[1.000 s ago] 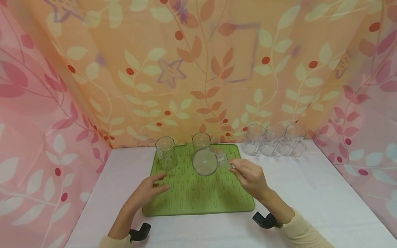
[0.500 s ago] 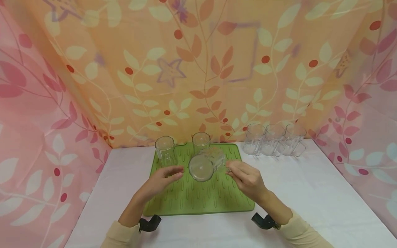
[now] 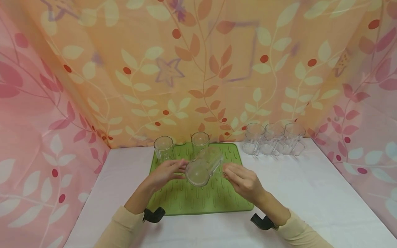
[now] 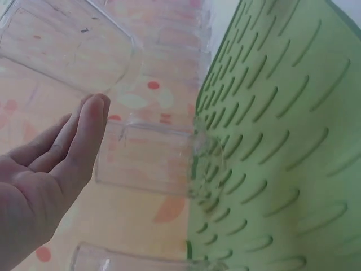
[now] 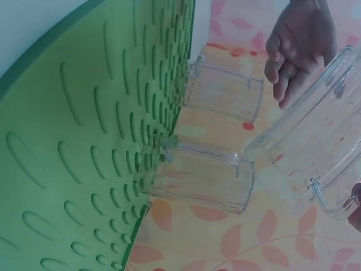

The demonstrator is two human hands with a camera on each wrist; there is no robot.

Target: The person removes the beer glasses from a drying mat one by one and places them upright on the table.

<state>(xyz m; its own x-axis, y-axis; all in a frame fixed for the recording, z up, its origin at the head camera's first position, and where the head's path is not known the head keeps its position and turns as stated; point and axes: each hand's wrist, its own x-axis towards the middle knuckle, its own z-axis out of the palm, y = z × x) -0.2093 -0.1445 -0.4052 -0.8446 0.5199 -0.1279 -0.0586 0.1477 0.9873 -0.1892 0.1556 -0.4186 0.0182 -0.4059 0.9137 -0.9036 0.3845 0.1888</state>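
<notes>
A clear glass mug hangs tilted over the green drying mat, its base toward me and the left. My right hand grips it by the handle, seen at the right edge of the right wrist view. My left hand reaches to the mug's left with fingers extended, fingertips right at its base end in the left wrist view. Two more glass mugs stand on the mat's back part: one at the left, partly behind my left hand, and one at the middle, partly behind the held mug.
Three clear glass mugs stand in a close row at the back right of the white tablecloth. A patterned orange curtain rises right behind the table, with pink cloth at either side.
My left hand has moved right and up to the held mug. The mug has swung down and left, showing more of its side; my right hand keeps its handle and shifts slightly left.
</notes>
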